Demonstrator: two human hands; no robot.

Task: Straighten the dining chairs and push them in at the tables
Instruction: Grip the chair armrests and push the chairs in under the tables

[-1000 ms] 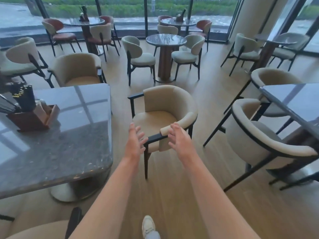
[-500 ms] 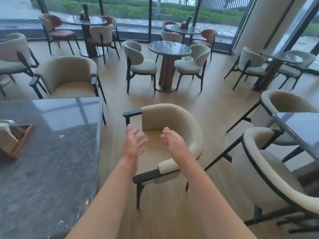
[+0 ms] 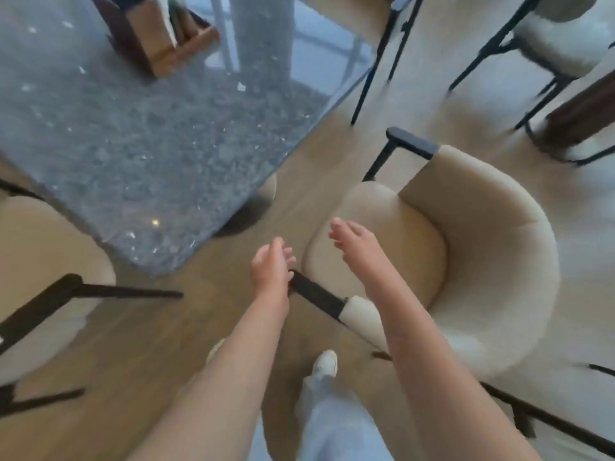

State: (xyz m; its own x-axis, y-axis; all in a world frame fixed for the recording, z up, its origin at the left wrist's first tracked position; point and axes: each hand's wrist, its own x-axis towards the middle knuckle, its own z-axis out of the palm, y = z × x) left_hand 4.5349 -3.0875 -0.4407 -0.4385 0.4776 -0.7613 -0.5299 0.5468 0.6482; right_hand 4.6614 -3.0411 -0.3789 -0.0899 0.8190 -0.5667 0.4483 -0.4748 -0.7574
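Note:
A cream upholstered dining chair point(image 3: 492, 261) with black armrests stands just right of the grey stone table point(image 3: 159, 138), its seat open toward the table corner. My left hand point(image 3: 271, 266) hovers over the front end of the chair's near black armrest point(image 3: 316, 296), fingers relaxed, and whether it touches the armrest is unclear. Over the seat's front edge my right hand point(image 3: 352, 246) is held with loose fingers and holds nothing. The frame is blurred by motion.
A wooden caddy point(image 3: 156, 38) sits on the table. Another cream chair point(image 3: 43, 261) stands at the left, by the table's near edge. More chairs and black legs point(image 3: 545, 38) crowd the upper right. My white shoe point(image 3: 324, 362) is on the wood floor below.
The view has swung down and closer; I have stepped up beside the cream chair. Both hands have come nearer to it, the left now over the near armrest's end.

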